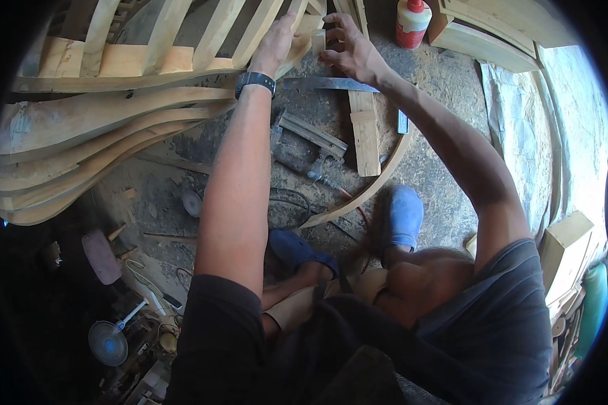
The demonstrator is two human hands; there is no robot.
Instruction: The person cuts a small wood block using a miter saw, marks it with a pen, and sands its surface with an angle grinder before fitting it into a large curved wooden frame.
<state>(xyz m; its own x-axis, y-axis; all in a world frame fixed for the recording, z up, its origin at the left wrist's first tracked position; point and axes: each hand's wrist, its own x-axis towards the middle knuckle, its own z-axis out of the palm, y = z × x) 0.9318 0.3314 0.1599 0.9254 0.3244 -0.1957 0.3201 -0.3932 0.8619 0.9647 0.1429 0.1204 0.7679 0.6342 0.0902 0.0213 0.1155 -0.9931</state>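
My left hand [275, 46], with a dark watch on its wrist, is closed on the end of a pale wooden frame [213, 65] made of curved rails and slats. Part of its fingers is hidden at the top of the picture. Just to its right, my right hand [352, 51] has bent fingers around a small pale wooden block [319, 42], its fingertips at the block's right edge. The block is beside the frame's end. Below both hands runs a long, flat grey-blue strip [330, 84], across a wooden batten [365, 138].
An air nailer [312, 135] with a hose lies on the stained floor below the strip. A curved wooden strip [371, 189] arcs toward my blue clogs [404, 214]. A white bottle with a red cap [412, 25] stands at the upper right. Lower left is a round fan-like disc [108, 343].
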